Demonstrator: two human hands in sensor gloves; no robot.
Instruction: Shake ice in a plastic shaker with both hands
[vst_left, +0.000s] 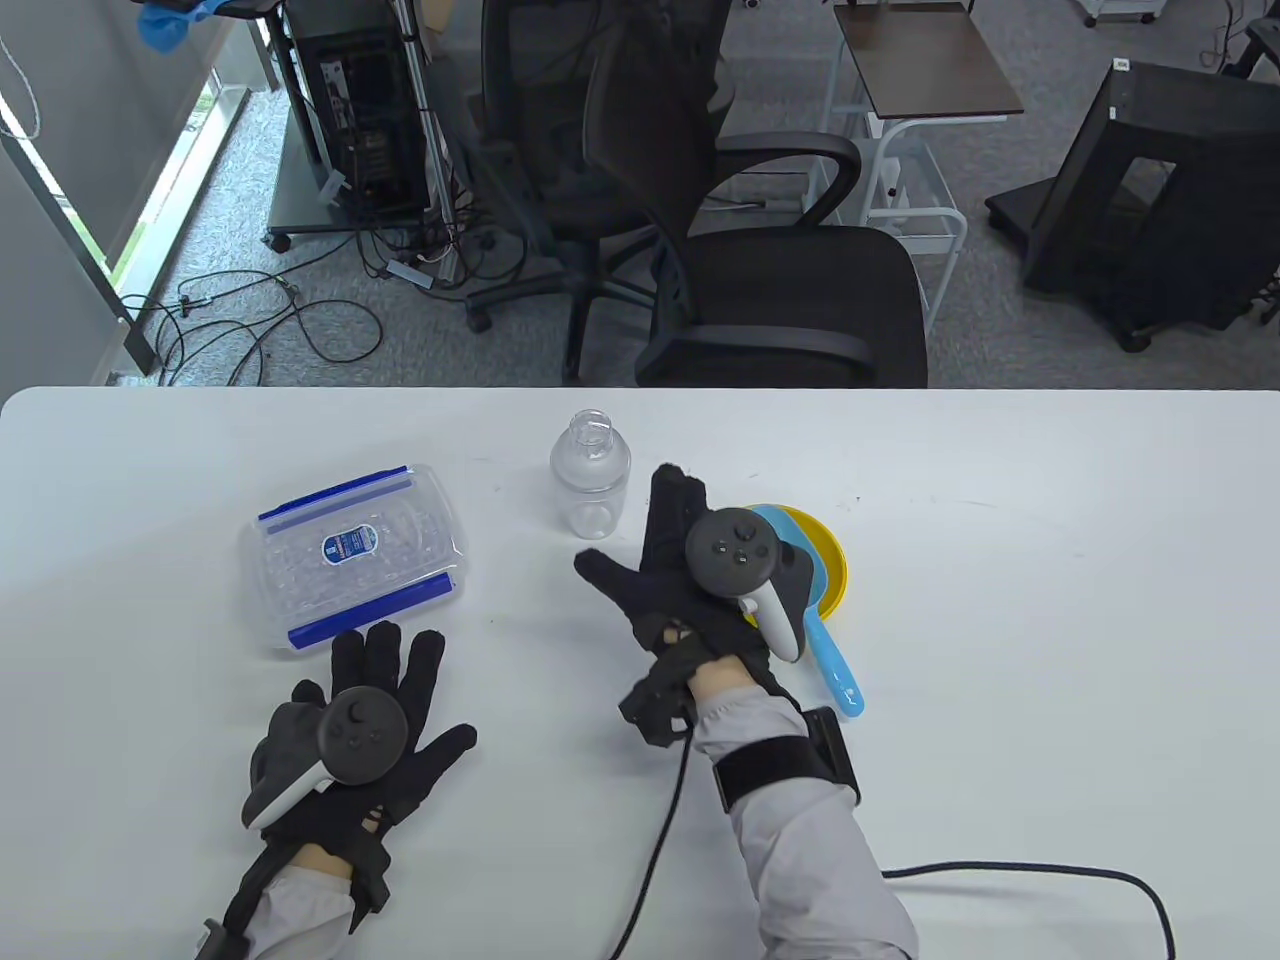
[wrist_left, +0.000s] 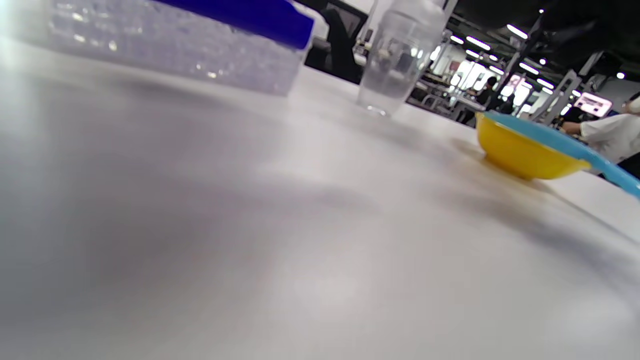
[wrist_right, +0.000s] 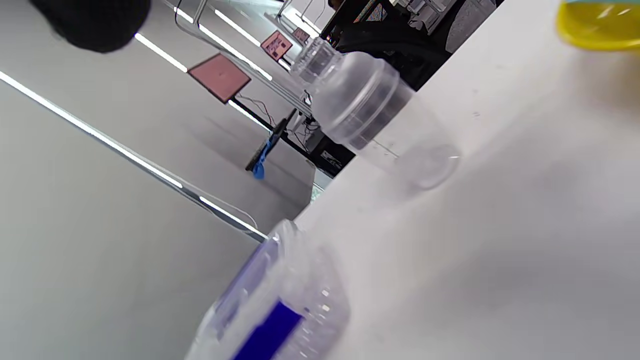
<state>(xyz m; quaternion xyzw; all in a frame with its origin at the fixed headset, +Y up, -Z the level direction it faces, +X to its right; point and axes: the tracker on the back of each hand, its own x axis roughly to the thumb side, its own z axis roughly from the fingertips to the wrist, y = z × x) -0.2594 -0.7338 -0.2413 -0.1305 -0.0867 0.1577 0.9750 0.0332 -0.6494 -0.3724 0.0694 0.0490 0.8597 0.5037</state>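
Observation:
A clear plastic shaker stands upright and uncapped on the white table; it also shows in the left wrist view and the right wrist view. A clear ice box with blue clips lies closed to its left. My right hand hovers open, fingers spread, just right of and below the shaker, holding nothing. My left hand rests flat and open on the table just below the ice box, holding nothing.
A yellow bowl with a blue scoop in it sits right of my right hand, partly hidden by the tracker. A black cable trails over the table's front right. An office chair stands behind the table's far edge.

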